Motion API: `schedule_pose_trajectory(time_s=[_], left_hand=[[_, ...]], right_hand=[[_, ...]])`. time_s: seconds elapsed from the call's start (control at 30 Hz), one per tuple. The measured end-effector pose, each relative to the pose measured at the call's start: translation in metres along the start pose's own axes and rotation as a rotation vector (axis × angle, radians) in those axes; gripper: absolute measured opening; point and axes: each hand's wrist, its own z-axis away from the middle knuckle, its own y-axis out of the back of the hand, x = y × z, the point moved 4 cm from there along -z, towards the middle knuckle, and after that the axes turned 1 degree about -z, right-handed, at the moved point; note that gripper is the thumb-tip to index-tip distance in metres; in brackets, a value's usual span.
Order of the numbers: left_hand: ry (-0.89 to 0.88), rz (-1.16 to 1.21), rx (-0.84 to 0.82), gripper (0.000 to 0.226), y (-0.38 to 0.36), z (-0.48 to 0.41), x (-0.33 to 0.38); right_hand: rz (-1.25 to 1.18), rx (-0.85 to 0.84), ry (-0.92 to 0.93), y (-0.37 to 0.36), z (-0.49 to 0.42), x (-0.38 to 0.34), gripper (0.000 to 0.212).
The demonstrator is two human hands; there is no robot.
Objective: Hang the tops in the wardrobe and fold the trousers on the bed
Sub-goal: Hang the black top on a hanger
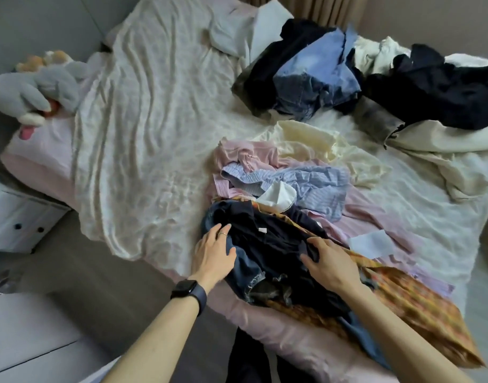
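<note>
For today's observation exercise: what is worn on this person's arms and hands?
No sleeves show on either arm. A dark, square-faced watch on a dark strap circles the left wrist; the left hand has a thin ring. The right hand wears nothing visible.

The left hand [213, 254] wears a thin, pale ring [223, 234] partway along one finger. Back from the fingers, at the wrist, sits a smartwatch [189, 293] with a black rectangular face and a dark, matte strap. The right hand [331, 265] is bare from fingertips to wrist, and both forearms run bare behind the hands.
</note>
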Motion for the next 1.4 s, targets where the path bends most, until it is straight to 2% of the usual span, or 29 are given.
schedule_pose_trajectory(time_s=[0.1,0.2,0.27,0.37,0.43,0.57,0.67,0.87,0.93,1.1,1.17,1.23,1.3,1.33,1.4], left_hand=[[-0.075,-0.154,-0.052,0.07,-0.014,-0.051,-0.002],[-0.186,-0.336,-0.065,0.076,-0.03,-0.093,0.001],[-0.22,-0.427,-0.062,0.073,-0.039,-0.113,0.002],[-0.291,-0.47,0.035,0.04,-0.039,-0.135,0.003],[-0.288,-0.351,0.062,0.026,-0.028,-0.137,0.005],[-0.115,0.06,0.047,0.021,0.013,-0.118,0.004],[-0.031,0.257,0.051,0.012,0.052,-0.093,-0.003],[0.089,0.296,0.115,0.012,0.144,-0.012,-0.007],[0.152,0.385,0.179,0.009,0.174,0.028,-0.011],[0.227,0.626,0.281,0.024,0.231,0.136,-0.03],[0.263,0.622,0.292,0.025,0.238,0.19,-0.04],[0.306,0.548,0.221,0.02,0.236,0.244,-0.048],[0.355,0.462,0.092,0.013,0.227,0.289,-0.053],[0.377,0.457,0.089,0.018,0.224,0.311,-0.054],[0.404,0.502,0.265,0.04,0.226,0.349,-0.057]], right_hand=[[0.0,-0.087,-0.123,-0.031,-0.022,0.007,0.069],[0.045,-0.157,-0.177,-0.06,-0.036,0.011,0.074],[0.053,-0.147,-0.201,-0.069,-0.043,0.013,0.066],[0.019,-0.069,-0.211,-0.069,-0.049,0.011,0.038],[-0.061,-0.003,-0.212,-0.06,-0.049,0.014,0.028],[-0.24,0.194,-0.166,-0.016,-0.033,0.014,0.025],[-0.331,0.294,-0.105,0.031,-0.02,0.005,0.021],[-0.303,0.422,0.188,0.121,-0.01,-0.04,0.025],[-0.3,0.447,0.322,0.149,-0.001,-0.065,0.024],[-0.375,0.446,0.608,0.188,0.023,-0.139,0.027],[-0.402,0.418,0.731,0.191,0.041,-0.176,0.03],[-0.412,0.382,0.864,0.187,0.063,-0.216,0.033],[-0.389,0.285,1.015,0.176,0.086,-0.256,0.037],[-0.366,0.202,1.118,0.167,0.104,-0.277,0.041],[-0.309,0.02,1.3,0.142,0.142,-0.319,0.047]])
